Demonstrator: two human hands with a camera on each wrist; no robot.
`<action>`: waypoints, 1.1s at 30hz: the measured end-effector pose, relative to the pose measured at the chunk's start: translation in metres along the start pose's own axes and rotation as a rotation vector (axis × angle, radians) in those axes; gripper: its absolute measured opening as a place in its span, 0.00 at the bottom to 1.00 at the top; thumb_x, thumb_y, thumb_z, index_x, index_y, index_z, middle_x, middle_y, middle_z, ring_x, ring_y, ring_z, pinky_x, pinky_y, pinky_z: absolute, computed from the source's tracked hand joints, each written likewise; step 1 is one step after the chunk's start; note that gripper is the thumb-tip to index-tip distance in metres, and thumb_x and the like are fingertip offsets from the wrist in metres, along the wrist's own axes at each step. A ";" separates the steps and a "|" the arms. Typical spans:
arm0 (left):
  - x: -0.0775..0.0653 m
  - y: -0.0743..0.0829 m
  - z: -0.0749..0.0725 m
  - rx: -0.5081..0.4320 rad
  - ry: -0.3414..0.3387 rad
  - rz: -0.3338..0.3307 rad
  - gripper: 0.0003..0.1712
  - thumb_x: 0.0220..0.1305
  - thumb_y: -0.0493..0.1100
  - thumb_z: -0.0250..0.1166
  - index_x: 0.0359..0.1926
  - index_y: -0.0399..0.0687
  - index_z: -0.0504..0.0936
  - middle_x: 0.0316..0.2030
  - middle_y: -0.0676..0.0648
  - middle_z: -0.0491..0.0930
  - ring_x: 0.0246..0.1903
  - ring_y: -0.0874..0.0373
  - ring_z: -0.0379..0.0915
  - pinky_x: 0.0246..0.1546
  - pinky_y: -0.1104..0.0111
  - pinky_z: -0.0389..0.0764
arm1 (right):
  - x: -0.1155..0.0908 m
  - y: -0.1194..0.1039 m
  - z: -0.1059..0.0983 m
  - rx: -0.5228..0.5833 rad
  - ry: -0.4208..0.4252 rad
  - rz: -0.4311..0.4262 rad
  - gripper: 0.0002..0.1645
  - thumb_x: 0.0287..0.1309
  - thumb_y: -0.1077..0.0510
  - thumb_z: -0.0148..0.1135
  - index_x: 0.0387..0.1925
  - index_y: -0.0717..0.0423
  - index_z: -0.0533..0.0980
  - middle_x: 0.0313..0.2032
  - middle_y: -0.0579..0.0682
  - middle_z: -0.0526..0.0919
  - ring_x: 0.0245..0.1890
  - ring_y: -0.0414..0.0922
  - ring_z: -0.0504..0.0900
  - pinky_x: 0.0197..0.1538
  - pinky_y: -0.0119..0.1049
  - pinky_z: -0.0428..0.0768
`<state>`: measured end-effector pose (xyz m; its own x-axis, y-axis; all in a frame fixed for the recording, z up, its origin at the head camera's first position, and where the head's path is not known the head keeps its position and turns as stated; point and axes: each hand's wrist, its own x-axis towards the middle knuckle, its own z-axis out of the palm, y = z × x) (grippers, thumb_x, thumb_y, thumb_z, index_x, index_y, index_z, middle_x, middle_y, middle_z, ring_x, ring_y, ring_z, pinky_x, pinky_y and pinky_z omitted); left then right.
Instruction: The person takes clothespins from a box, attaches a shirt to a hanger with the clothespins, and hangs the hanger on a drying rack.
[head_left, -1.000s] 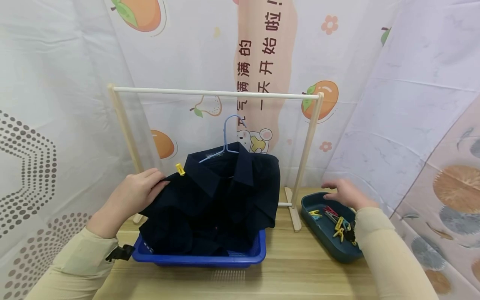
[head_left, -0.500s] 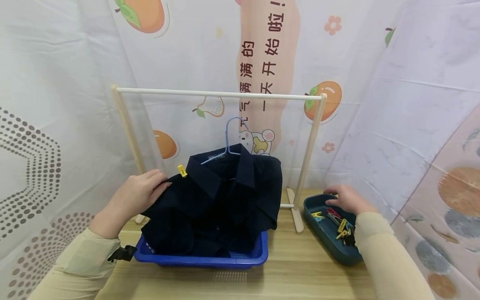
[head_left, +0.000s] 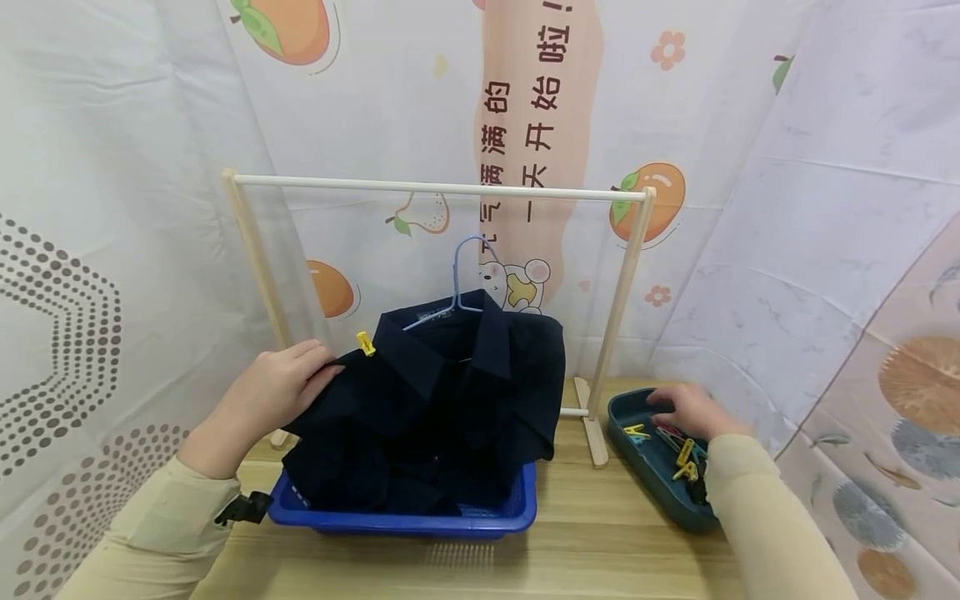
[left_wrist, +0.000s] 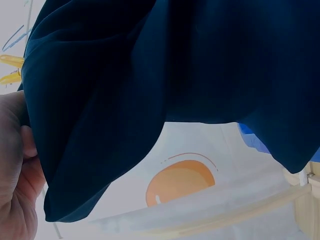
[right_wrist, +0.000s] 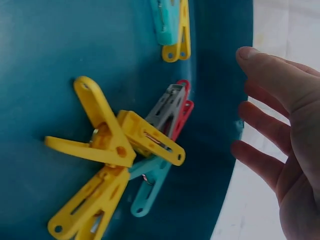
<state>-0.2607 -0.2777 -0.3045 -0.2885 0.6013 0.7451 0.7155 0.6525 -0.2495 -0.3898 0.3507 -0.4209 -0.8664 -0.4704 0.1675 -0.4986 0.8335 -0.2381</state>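
Observation:
A dark navy collared shirt (head_left: 427, 408) is draped on a blue hanger (head_left: 456, 279), its lower part bunched in the blue basket (head_left: 405, 523). My left hand (head_left: 277, 387) pinches the shirt's shoulder at the left, close to a yellow clothespin (head_left: 365, 343) clipped there. In the left wrist view, hanging cloth (left_wrist: 105, 100) covers much of the scene. Over a dark teal tray (head_left: 648, 471) hovers my right hand (head_left: 693, 411), fingers spread and holding nothing. Several clothespins lie in the tray, among them a yellow clothespin (right_wrist: 102, 127) and a grey clothespin (right_wrist: 167, 105).
A wooden rack with a white top rail (head_left: 435, 188) stands behind the shirt, its right foot (head_left: 595, 433) between basket and tray. Patterned curtains (head_left: 750, 250) surround the wooden table (head_left: 585, 533).
My right hand has lowered toward the tray's far end. My left hand keeps its hold on the shirt. The head view has shifted slightly.

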 end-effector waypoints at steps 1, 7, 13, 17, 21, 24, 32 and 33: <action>0.000 0.000 0.000 0.001 0.000 0.000 0.05 0.53 0.36 0.66 0.30 0.45 0.76 0.26 0.52 0.72 0.17 0.65 0.65 0.16 0.70 0.70 | 0.000 0.000 0.001 -0.017 0.001 -0.002 0.18 0.48 0.58 0.71 0.43 0.59 0.81 0.40 0.55 0.83 0.44 0.57 0.79 0.47 0.55 0.74; 0.000 0.000 -0.001 0.003 -0.001 -0.005 0.05 0.53 0.37 0.66 0.30 0.45 0.76 0.26 0.53 0.72 0.17 0.65 0.64 0.16 0.71 0.70 | 0.001 -0.001 0.009 -0.012 -0.068 0.045 0.18 0.49 0.55 0.72 0.43 0.56 0.81 0.40 0.53 0.83 0.42 0.53 0.80 0.46 0.53 0.75; 0.000 0.000 -0.001 0.000 -0.004 -0.002 0.04 0.54 0.37 0.65 0.30 0.45 0.76 0.26 0.53 0.73 0.18 0.65 0.65 0.17 0.70 0.70 | 0.003 0.004 0.018 0.043 -0.140 0.127 0.22 0.50 0.56 0.71 0.48 0.59 0.79 0.40 0.55 0.82 0.37 0.47 0.79 0.43 0.50 0.76; -0.001 0.000 -0.001 0.002 -0.004 -0.005 0.04 0.54 0.37 0.65 0.30 0.45 0.76 0.26 0.52 0.73 0.18 0.65 0.65 0.17 0.70 0.71 | 0.004 0.008 0.024 0.075 -0.184 0.139 0.26 0.50 0.54 0.71 0.50 0.61 0.78 0.37 0.53 0.82 0.33 0.43 0.77 0.42 0.48 0.77; 0.000 0.001 -0.001 0.003 -0.004 -0.010 0.05 0.53 0.37 0.65 0.30 0.45 0.76 0.26 0.52 0.73 0.18 0.64 0.66 0.17 0.69 0.71 | 0.003 0.010 0.028 0.075 -0.191 0.125 0.28 0.48 0.53 0.72 0.51 0.61 0.77 0.36 0.51 0.82 0.34 0.43 0.77 0.42 0.47 0.77; 0.000 0.001 -0.001 0.002 -0.005 -0.014 0.06 0.52 0.36 0.66 0.30 0.45 0.76 0.26 0.52 0.73 0.18 0.64 0.66 0.17 0.69 0.71 | 0.003 0.009 0.029 0.067 -0.186 0.107 0.28 0.48 0.54 0.72 0.51 0.62 0.77 0.35 0.51 0.81 0.33 0.44 0.76 0.41 0.46 0.76; 0.000 0.001 -0.001 -0.001 -0.004 -0.007 0.05 0.53 0.36 0.66 0.30 0.44 0.76 0.26 0.52 0.73 0.18 0.64 0.66 0.17 0.70 0.71 | 0.005 0.005 0.032 0.047 -0.212 0.114 0.29 0.46 0.57 0.72 0.51 0.63 0.76 0.36 0.52 0.81 0.35 0.47 0.79 0.41 0.48 0.77; 0.000 0.001 -0.001 -0.003 -0.005 -0.006 0.05 0.53 0.37 0.66 0.30 0.44 0.76 0.26 0.52 0.73 0.18 0.64 0.65 0.17 0.70 0.71 | 0.006 0.005 0.032 0.040 -0.218 0.114 0.29 0.46 0.58 0.72 0.51 0.63 0.76 0.37 0.53 0.82 0.36 0.47 0.79 0.42 0.49 0.77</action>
<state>-0.2592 -0.2772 -0.3042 -0.2958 0.5994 0.7438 0.7156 0.6548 -0.2431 -0.3981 0.3429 -0.4518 -0.9004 -0.4292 -0.0715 -0.3945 0.8745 -0.2822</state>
